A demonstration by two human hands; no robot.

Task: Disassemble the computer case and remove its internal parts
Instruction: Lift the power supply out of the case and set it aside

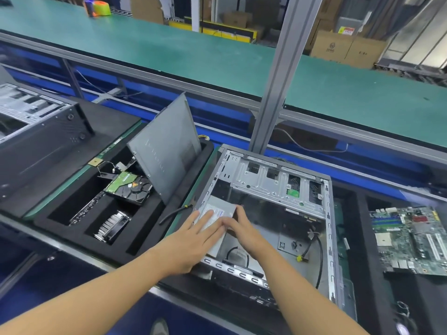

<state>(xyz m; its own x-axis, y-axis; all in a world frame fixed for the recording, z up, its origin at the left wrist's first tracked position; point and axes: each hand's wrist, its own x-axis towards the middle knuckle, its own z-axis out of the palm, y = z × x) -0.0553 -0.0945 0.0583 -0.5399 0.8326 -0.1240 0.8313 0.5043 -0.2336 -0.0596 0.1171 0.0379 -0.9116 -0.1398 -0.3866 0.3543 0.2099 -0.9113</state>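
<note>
The computer case (329, 238) lies on its side on the counter, open face up, bare silver steel inside. Its drive cage (266, 182) runs along the far wall. The grey power supply (217, 210), label up, sits against the left wall, with my left grip (193, 238) and right grip (244, 230) resting on it. A black cable (320, 262) trails along the right side.

Bare forearms (96, 293); left hand (191, 240), right hand (244, 228) ungloved; greyish shoe (159, 327).
</note>
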